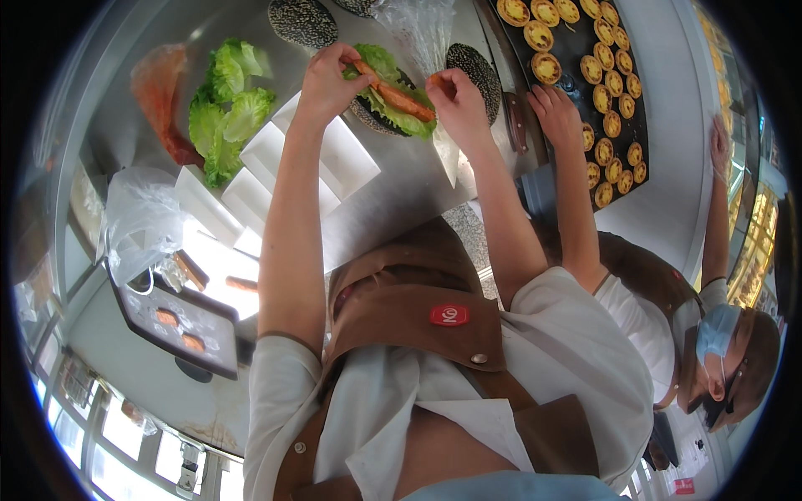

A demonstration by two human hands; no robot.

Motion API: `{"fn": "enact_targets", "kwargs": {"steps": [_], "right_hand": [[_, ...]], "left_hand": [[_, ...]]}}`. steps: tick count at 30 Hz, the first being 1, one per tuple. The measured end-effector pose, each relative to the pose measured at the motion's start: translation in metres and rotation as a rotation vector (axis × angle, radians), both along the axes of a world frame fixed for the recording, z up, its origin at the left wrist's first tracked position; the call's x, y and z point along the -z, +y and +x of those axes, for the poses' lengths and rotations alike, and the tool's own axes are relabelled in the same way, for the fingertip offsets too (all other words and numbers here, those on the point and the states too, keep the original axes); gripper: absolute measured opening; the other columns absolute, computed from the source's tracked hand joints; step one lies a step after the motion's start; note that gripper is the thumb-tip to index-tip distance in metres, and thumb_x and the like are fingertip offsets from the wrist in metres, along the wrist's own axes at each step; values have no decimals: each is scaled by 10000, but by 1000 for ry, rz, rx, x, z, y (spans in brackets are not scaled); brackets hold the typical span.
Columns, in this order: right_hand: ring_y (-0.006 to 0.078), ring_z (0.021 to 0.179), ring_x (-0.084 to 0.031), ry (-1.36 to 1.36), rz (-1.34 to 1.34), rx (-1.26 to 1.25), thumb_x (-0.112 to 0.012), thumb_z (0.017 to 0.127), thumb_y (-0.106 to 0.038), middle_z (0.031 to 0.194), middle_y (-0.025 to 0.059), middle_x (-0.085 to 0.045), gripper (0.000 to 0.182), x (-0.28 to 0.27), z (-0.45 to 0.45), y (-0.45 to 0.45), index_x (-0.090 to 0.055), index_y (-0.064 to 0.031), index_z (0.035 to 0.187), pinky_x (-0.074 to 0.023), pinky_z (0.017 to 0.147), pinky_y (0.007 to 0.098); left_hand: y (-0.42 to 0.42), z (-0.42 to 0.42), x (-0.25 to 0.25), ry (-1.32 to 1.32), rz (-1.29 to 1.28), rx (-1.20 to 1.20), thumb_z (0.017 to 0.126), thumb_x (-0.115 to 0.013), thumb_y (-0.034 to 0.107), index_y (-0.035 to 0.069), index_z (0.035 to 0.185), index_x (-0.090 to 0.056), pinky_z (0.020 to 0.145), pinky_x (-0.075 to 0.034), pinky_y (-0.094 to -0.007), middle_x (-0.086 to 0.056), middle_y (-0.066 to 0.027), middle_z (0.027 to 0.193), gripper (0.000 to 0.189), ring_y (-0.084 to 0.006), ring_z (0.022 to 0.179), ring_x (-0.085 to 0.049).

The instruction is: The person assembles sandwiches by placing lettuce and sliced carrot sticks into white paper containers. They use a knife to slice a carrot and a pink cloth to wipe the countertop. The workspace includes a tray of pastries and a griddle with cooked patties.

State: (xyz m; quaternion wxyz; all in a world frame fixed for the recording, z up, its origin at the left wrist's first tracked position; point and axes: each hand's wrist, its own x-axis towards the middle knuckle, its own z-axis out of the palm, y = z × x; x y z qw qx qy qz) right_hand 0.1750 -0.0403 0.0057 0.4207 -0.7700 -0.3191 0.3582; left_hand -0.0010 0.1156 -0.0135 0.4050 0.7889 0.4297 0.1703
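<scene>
A black, seed-topped bun point(379, 120) lies open on the steel worktop, with green lettuce point(418, 128) and a long orange-brown strip of filling point(404, 102) on it. The fingertips of my left hand point(329, 81) pinch the upper left end of that strip. Just right of the bun, my right hand point(460, 106) holds a small orange piece of food point(440, 81) between thumb and fingers. A black seeded bun piece point(476, 75) lies beyond my right hand. Another black seeded bun piece point(303, 24) rests above my left hand.
White paper trays point(344, 156), lettuce leaves point(229, 119) and a bag of orange food point(160, 100) lie to the left. Clear plastic point(420, 31) lies beyond the bun. At right are a wooden-handled knife point(515, 122), a dark tray point(573, 50) of egg tarts and a co-worker's hand point(556, 113).
</scene>
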Motion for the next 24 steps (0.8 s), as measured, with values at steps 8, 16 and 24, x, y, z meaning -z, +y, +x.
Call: {"fn": "enact_targets", "kwargs": {"steps": [8,16,24], "right_hand": [[345,885,-687,-185,-18,-168,-723,835,-93,971,188,-676,233,2,-16,-22,-635,0,1030,-547,785,416],[356,867,-696,-321,14,-255,-717,838,-56,981,170,-690,254,1,-38,-17,-597,-14,1058,-545,760,416],[396,833,-681,-312,31,-206,-673,817,-22,907,200,-674,177,9,-41,-12,-577,19,960,-552,722,474]], "left_hand": [[-1,1,2,-62,-19,-4,726,-855,138,29,1018,-659,882,-536,-378,-684,-112,993,368,-258,949,-661],[-5,-1,0,18,20,-9,730,-862,161,47,1066,-671,891,-527,-360,-695,-74,1022,403,-218,970,-646],[-9,1,-5,-17,86,5,718,-831,163,60,1034,-673,1009,-422,-380,-700,-64,990,368,-238,985,-633]]}}
